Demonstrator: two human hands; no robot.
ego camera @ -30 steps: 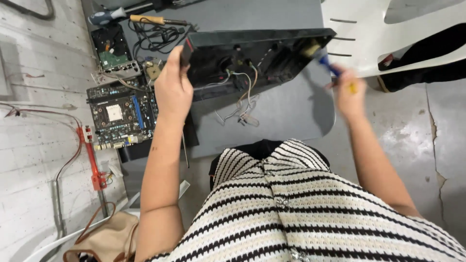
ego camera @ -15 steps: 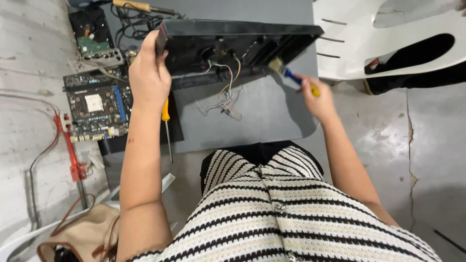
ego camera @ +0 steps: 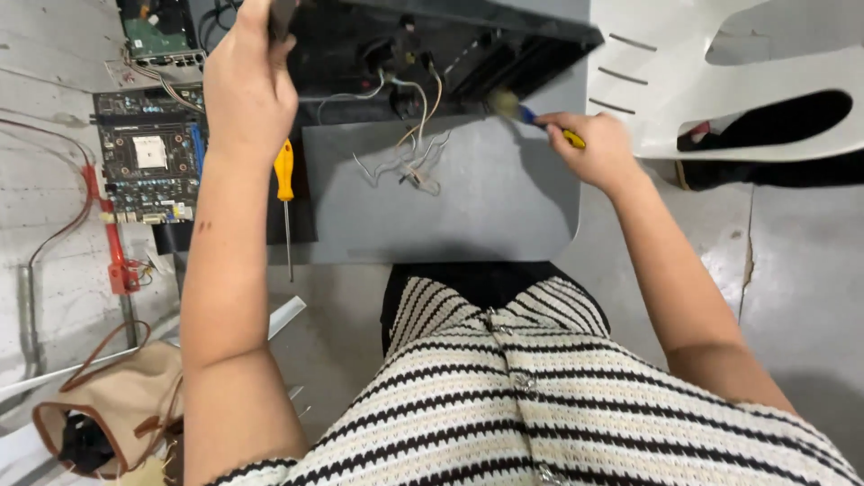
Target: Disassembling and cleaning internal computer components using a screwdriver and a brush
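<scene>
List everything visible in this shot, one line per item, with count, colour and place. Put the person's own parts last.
computer case panel: 1, black, top centre, tilted up
loose wires: a bunch, white and orange, hanging under the panel
brush: 1, blue and yellow handle, bristles at the panel's edge
metal sheet: 1, grey, on the floor under the panel
screwdriver: 1, yellow handle, lying left of the sheet
motherboard: 1, dark, at left
circuit board: 1, green, top left
chair: 1, white plastic, top right
bag: 1, tan, bottom left
left hand: gripping the panel's left end
right hand: holding the brush
</scene>
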